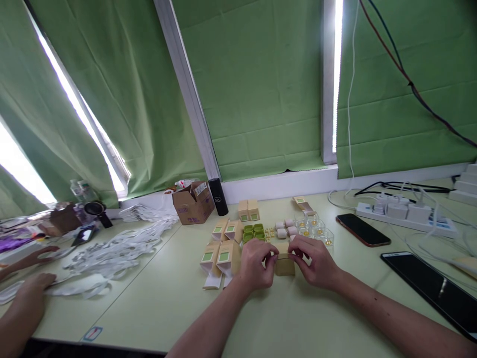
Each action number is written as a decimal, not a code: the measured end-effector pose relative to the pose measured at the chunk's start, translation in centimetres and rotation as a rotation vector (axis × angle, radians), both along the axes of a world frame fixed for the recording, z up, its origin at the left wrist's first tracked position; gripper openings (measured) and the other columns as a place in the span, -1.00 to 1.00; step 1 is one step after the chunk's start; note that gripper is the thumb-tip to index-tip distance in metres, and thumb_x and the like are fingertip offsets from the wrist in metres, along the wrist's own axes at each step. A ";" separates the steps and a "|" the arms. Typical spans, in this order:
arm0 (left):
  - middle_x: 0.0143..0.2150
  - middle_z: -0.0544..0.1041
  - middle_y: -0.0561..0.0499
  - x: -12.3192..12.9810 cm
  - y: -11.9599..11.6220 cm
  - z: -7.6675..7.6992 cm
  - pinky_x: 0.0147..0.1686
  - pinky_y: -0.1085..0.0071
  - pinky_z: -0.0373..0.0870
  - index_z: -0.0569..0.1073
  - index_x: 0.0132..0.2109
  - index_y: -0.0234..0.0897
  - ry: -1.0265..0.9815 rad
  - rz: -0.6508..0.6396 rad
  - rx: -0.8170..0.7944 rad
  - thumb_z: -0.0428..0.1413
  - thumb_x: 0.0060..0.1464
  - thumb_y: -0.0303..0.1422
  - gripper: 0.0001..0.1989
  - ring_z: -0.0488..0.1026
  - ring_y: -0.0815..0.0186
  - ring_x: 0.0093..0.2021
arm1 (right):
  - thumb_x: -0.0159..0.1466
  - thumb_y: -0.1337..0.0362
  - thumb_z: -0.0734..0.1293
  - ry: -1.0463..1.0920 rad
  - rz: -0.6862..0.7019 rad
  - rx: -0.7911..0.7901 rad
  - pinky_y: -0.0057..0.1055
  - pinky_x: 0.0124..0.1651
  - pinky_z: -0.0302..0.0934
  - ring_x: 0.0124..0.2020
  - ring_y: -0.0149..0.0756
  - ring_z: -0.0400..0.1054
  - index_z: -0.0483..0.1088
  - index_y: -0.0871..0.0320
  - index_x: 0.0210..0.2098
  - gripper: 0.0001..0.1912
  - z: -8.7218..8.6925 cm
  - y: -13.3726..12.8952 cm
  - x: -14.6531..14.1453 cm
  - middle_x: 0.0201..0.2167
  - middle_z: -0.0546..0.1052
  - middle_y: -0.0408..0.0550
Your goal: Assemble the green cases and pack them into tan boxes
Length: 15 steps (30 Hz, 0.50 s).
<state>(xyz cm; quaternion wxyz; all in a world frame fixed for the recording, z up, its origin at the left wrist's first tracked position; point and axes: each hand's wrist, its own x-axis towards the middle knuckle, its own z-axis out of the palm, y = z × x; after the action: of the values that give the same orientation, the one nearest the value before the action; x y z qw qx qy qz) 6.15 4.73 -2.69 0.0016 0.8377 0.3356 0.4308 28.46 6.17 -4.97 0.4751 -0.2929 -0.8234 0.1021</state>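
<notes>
Between my hands stands a small tan cardboard box [285,267] on the table. My left hand [258,263] pinches its upper left edge, and my right hand [313,261] pinches the upper right edge. Left of them are several similar boxes with green-framed windows [224,257], some with end flaps hanging open. Just beyond my hands sit green square cups [254,231], tiny yellowish pieces [269,232], pale pink rounded blocks [286,228] and clear cups with yellow pieces inside [315,228]. Two more tan boxes [248,210] stand farther back.
On the right lie a phone [363,229], a tablet-like black device [428,288] and a power strip [406,219] with cables. A brown carton [194,203] and a black cylinder [218,197] stand at the back. At left, another person's hands [32,293] are near white straps [108,253].
</notes>
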 end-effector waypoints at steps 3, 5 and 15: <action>-0.56 0.45 0.02 0.0 -0.1 -0.1 -0.36 0.27 0.19 0.55 -0.32 -0.17 -0.014 -0.007 -0.009 0.16 0.05 -0.46 -0.90 0.37 0.25 -0.51 | 0.34 0.29 0.30 -0.023 0.021 0.013 -0.29 -0.36 0.12 -0.43 -0.23 0.29 0.44 0.04 -0.30 -0.91 -0.1 0.1 0.1 -0.41 0.50 -0.04; -0.56 0.45 0.02 0.1 -0.1 -0.2 -0.36 0.27 0.20 0.55 -0.32 -0.17 -0.016 -0.021 -0.014 0.16 0.04 -0.46 -0.91 0.37 0.24 -0.51 | 0.34 0.30 0.30 -0.042 0.028 0.026 -0.29 -0.35 0.12 -0.42 -0.22 0.30 0.44 0.04 -0.30 -0.91 -0.2 0.2 0.2 -0.42 0.49 -0.04; -0.57 0.43 0.02 0.3 -0.3 -0.2 -0.35 0.27 0.19 0.52 -0.35 -0.18 -0.024 -0.038 -0.047 0.12 0.07 -0.41 -0.91 0.35 0.25 -0.53 | 0.29 0.31 0.34 -0.062 0.055 0.022 -0.32 -0.36 0.03 -0.45 -0.24 0.27 0.42 0.04 -0.36 -0.91 0.0 0.1 0.5 -0.47 0.45 -0.09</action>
<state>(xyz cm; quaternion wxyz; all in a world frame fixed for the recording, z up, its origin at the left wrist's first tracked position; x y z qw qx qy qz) 6.48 4.43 -2.86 0.0338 0.8384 0.3295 0.4328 28.93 6.27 -5.01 0.4496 -0.2681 -0.8465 0.0969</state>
